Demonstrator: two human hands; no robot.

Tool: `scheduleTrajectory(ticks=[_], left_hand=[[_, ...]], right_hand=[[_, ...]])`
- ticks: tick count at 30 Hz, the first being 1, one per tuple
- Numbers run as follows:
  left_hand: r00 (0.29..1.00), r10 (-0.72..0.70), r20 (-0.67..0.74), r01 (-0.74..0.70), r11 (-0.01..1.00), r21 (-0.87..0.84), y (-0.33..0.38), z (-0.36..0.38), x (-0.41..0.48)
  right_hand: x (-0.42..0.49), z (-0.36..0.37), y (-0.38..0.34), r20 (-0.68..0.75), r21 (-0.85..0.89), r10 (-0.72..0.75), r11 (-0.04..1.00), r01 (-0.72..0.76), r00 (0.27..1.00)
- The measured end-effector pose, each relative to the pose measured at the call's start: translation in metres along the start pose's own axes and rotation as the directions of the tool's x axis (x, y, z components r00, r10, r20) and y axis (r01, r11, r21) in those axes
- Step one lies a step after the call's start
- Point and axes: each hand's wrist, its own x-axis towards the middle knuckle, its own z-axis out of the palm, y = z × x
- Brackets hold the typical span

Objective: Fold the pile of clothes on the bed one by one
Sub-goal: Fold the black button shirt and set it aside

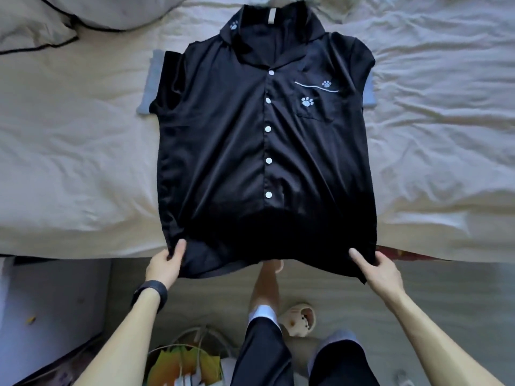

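While the bed [69,162] carries the black shirt [223,149] spread flat, buttoned front up, hem overhanging its near edge, the left hand [164,263] and right hand [381,268] reach forward on extended arms, fingers pinching the hem corners.

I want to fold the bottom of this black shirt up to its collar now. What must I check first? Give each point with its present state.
1. Grip of left hand: pinches the left hem corner of the shirt, ok.
2. Grip of right hand: pinches the right hem corner, ok.
3. Buttons closed: ok.
4. Collar flat on the bed: ok.
5. Sleeves hidden behind: not ok, blue cuffs peek out at both sides.
6. Lower front smooth: cannot tell, too dark.
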Motion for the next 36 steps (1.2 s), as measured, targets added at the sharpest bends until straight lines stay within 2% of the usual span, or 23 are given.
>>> scheduleTrajectory(ticks=[2,4,7,11,17,19,23,27,32,36], left_hand=[[0.999,0.043,0.012,-0.044,0.996,0.081,-0.004,0.002,0.000],[0.998,0.058,-0.025,-0.055,0.992,0.109,-0.013,-0.002,0.002],[0.995,0.009,-0.102,0.001,0.995,0.098,-0.031,-0.018,0.000],[0.991,0.030,-0.133,-0.013,0.992,0.125,-0.040,-0.027,-0.006],[0.997,-0.041,-0.063,0.042,0.999,0.018,-0.033,-0.019,-0.007],[0.997,-0.062,-0.051,0.061,0.998,-0.025,-0.032,-0.017,-0.007],[1.000,0.001,-0.029,0.000,0.999,0.046,-0.035,-0.015,-0.007],[0.999,-0.013,-0.045,0.012,1.000,-0.022,-0.047,-0.019,-0.006],[0.999,-0.034,-0.024,0.032,0.998,-0.061,-0.056,-0.018,-0.004],[0.999,-0.013,-0.033,0.008,0.990,-0.140,-0.048,-0.012,-0.002]], right_hand=[[0.002,0.000,-0.002,0.011,-0.073,-0.012,0.997,0.013,1.000],[0.003,-0.005,0.003,-0.038,-0.132,-0.016,0.991,0.011,0.999],[0.000,-0.016,0.015,-0.128,-0.129,-0.012,0.992,-0.004,0.992],[-0.013,-0.017,0.019,-0.128,-0.088,0.000,0.996,-0.011,0.992],[-0.016,0.003,0.004,-0.096,0.023,0.082,0.996,-0.081,0.992],[-0.015,0.009,0.001,-0.094,-0.004,0.081,0.997,-0.082,0.992],[-0.008,0.014,0.000,-0.147,-0.029,0.115,0.992,-0.120,0.982],[-0.012,0.016,-0.006,-0.210,-0.106,0.072,0.990,-0.096,0.975],[-0.007,0.028,-0.018,-0.075,0.049,0.168,0.985,-0.164,0.983],[0.005,0.045,-0.026,-0.141,0.044,0.194,0.981,-0.189,0.971]])
